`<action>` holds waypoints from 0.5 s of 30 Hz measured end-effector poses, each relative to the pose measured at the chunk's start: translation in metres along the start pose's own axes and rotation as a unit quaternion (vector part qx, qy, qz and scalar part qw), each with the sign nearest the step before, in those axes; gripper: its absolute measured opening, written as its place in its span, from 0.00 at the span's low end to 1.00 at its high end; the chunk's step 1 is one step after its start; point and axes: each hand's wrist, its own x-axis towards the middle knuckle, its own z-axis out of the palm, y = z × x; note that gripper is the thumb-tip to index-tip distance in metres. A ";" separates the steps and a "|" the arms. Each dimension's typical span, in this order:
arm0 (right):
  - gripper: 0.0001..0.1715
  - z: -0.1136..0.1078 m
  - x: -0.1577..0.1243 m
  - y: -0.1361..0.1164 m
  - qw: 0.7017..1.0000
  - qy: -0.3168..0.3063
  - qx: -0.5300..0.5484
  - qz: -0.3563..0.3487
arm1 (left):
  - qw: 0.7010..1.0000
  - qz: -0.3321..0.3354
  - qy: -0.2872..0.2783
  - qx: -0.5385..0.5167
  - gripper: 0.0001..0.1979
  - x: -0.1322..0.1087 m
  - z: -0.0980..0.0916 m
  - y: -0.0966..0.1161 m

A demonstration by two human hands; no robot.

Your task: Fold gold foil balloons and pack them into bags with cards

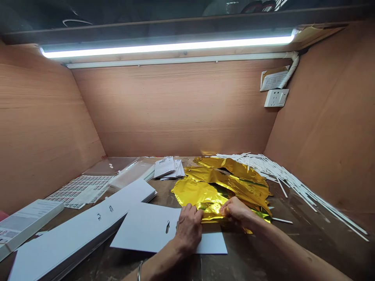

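A heap of flat gold foil pieces lies on the brown table in front of me. My left hand and my right hand both pinch the near edge of one folded gold foil piece, fingers closed on it. The hands rest over a single white card with a small hanging slot. My left wrist carries a thin metal bangle.
A long stack of white cards runs along the left. Sticker sheets, clear bags, and small printed leaflets lie behind it. Several white sticks fan out on the right. Wooden walls close in three sides; a wall socket is upper right.
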 end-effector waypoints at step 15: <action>0.10 0.001 -0.038 -0.035 0.960 -0.034 -0.042 -0.274 | 0.925 -0.126 -0.088 -0.348 0.07 0.033 -0.073 -0.025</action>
